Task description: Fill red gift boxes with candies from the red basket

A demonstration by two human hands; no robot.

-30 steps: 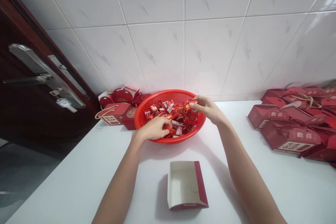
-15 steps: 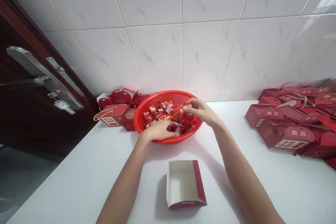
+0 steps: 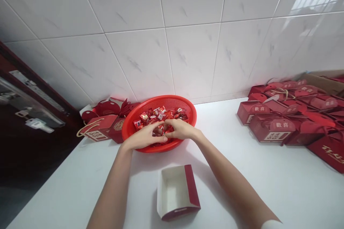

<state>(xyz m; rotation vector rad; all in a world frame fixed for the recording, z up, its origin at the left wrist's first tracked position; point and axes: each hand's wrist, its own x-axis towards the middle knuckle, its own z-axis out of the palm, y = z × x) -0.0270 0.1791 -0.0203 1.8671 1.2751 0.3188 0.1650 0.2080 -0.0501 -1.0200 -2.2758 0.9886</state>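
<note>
Wrapped candies (image 3: 161,116) lying in red basket (image 3: 161,149); left hand (image 3: 147,136), right hand (image 3: 179,128) hanging curled above, any hold not showing; light pinching avoiding crushing.

Red-wrapped candies (image 3: 161,116) — glossy, some printed — lie heaped at mixed angles inside a perforated red basket (image 3: 176,102).
</note>
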